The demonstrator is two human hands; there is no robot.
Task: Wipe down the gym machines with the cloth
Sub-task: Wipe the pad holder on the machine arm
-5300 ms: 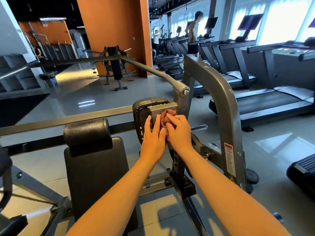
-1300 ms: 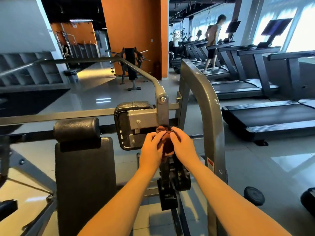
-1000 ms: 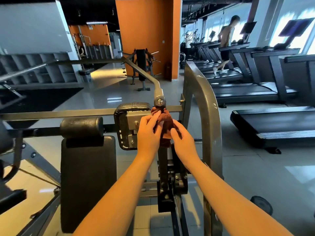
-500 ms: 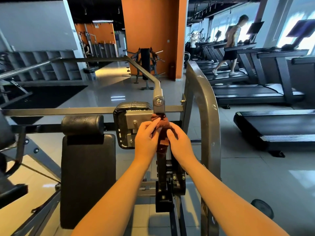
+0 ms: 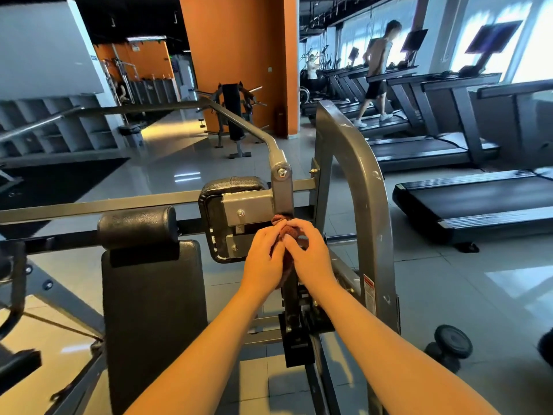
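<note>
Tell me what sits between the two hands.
In the head view, the cloth lies between the left hand and the right hand, bunched on the machine's grey upright bar. Both hands grip it.

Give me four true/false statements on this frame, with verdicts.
1. The left hand and right hand both grip the cloth. True.
2. The cloth sits above the pivot bolt. False: it is bunched against the post below the bolt.
3. A person is on a treadmill in the background. True.
4. The cloth is blue. False: it is reddish-brown.
</note>
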